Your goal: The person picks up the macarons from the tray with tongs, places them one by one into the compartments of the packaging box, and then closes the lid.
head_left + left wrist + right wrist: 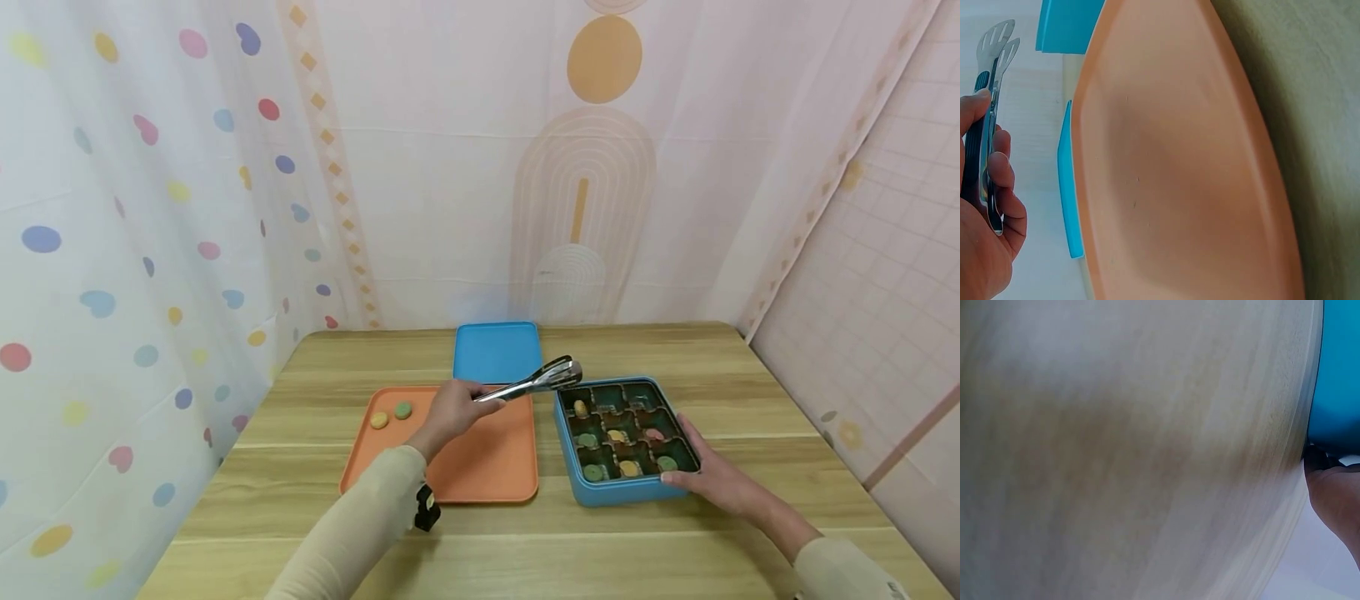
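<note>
My left hand (454,410) holds metal serving tongs (532,382) by their handles, above the orange tray (480,467). The slotted tips point right, over the back left corner of a blue box (622,492); in the left wrist view the tongs (999,47) show a narrow gap with nothing in it. Inside the box a dark divided insert carries small round macarons: a yellow one (581,408) stands on edge at the back left, green, yellow and pink ones (655,435) fill the middle row, green and yellow ones the front. My right hand (716,477) grips the box's right front corner.
Two macarons, one yellow (379,420) and one green (402,410), lie at the orange tray's back left. A flat blue lid (497,353) lies behind the tray. The wooden table (525,558) ends at a patterned curtain (435,167).
</note>
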A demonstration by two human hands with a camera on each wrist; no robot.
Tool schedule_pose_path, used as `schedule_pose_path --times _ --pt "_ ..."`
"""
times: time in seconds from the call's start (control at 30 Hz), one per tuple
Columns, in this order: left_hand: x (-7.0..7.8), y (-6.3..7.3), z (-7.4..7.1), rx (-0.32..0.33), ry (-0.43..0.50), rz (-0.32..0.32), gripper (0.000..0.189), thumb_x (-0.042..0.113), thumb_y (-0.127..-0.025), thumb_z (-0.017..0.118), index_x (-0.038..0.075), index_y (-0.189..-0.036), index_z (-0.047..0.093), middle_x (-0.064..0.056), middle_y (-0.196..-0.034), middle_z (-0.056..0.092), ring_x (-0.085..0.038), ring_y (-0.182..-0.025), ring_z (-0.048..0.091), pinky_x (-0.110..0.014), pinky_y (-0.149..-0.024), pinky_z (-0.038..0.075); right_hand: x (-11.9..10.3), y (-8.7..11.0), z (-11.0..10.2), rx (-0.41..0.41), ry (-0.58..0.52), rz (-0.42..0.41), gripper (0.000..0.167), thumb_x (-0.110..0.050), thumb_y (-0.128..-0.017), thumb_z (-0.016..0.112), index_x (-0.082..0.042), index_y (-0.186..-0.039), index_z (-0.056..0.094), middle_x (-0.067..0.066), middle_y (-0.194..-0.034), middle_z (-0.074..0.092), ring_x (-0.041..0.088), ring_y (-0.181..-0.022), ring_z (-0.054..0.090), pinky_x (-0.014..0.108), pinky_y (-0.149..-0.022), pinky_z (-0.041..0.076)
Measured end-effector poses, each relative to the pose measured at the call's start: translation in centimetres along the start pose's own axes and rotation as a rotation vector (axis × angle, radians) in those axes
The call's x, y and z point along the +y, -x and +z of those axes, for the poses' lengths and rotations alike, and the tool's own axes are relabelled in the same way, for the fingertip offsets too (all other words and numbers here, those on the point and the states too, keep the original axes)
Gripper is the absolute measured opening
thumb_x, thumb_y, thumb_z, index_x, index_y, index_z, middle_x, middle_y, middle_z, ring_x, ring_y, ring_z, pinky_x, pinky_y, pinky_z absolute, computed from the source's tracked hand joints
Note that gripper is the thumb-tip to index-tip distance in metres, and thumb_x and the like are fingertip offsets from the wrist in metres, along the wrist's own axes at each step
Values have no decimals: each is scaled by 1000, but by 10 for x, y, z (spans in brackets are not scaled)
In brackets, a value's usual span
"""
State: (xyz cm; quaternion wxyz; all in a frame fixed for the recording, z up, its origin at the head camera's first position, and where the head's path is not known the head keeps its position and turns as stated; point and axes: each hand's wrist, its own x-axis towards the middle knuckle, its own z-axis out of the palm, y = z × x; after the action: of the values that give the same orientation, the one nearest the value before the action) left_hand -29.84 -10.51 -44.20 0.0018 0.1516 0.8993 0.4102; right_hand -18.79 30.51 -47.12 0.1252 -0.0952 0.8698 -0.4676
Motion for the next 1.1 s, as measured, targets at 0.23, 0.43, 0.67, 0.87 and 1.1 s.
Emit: schedule_pose_path --times 0.23,0.43,0.67,0.87,1.1 --pt "-2 0 -6 -4 11 -19 19 33 -88 77 14 -89 78 2 -59 51 -13 -51 36 -28 -48 30 -1 0 -1 7 -2 -3 102 -29 -96 66 -9 -158 -13 32 -158 -12 62 -138 -1 76 -101 16" --pt "-7 3 -17 8 -4 -1 21 34 -89 76 13 -86 77 1 -65 56 -13 -55 40 -29 -53 33 -2 0 -1 0 -2 2 102 -30 -96 66 -9 -158 -13 32 -158 -13 61 -139 -1 76 -101 17" --pt "-22 10 -37 19 8 15 27 35 -90 74 10 -79 71 2 -59 47 -14 -54 35 -30 -54 31 -3 -1 -1 0 6 1 102 -30 -96 66 -8 -158 -12 32 -158 -12 61 -139 -2 76 -101 15" --pt "-35 20 -61 37 86 -82 22 36 -88 76 16 -96 78 -13 -72 63 -15 -55 42 -30 -53 35 0 0 0 7 24 17 103 -31 -96 67 -10 -158 -12 33 -158 -9 61 -139 0 76 -101 16" --pt "-63 33 -90 56 118 -120 30 36 -88 76 13 -107 77 -20 -86 69 -28 -65 55 -34 -56 46 0 1 1 23 39 19 103 -31 -95 68 -10 -159 -11 35 -157 -8 62 -138 1 77 -101 16"
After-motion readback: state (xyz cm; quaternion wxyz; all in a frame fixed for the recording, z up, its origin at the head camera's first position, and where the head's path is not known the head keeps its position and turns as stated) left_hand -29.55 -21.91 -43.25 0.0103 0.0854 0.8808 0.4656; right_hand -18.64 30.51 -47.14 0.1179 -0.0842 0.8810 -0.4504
